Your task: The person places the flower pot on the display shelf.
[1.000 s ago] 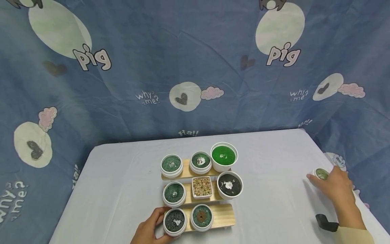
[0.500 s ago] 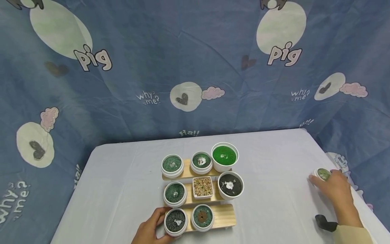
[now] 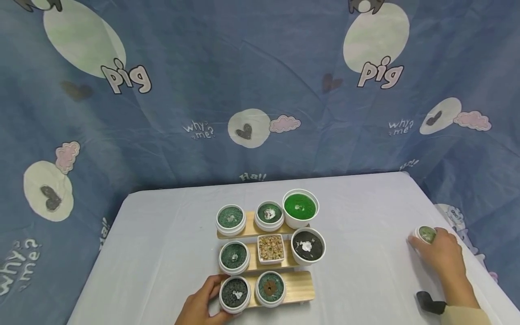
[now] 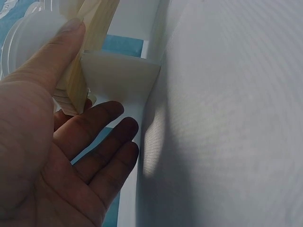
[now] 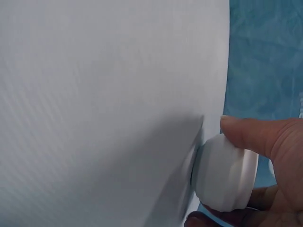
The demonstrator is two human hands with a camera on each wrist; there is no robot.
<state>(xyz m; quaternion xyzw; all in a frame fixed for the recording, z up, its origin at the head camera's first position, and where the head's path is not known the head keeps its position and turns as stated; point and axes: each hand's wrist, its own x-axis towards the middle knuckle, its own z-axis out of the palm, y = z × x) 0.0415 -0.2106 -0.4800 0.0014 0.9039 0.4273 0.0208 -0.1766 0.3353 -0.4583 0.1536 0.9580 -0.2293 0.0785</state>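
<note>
In the head view, a three-step wooden stand (image 3: 298, 286) holds several round white pots with green or dark fillings. My left hand (image 3: 201, 303) grips the left end of its front step, beside a white pot with black grains (image 3: 234, 292). The left wrist view shows the thumb over the edge of the wooden step (image 4: 76, 90), the other fingers loosely bent below it. Far to the right, my right hand (image 3: 444, 253) holds a small white pot with a green top (image 3: 427, 234). In the right wrist view, thumb and fingers pinch its ribbed side (image 5: 225, 175).
On the stand are also a square white dish of tan grains (image 3: 271, 248), a bright green bowl (image 3: 299, 207) and a bowl with a dark filling (image 3: 308, 246). A white cloth (image 3: 365, 271) covers the table. A blue printed curtain (image 3: 195, 81) hangs behind it.
My right hand, with the small pot in it, has shifted slightly left. My left hand stays at the stand's front step. The head view has moved a little.
</note>
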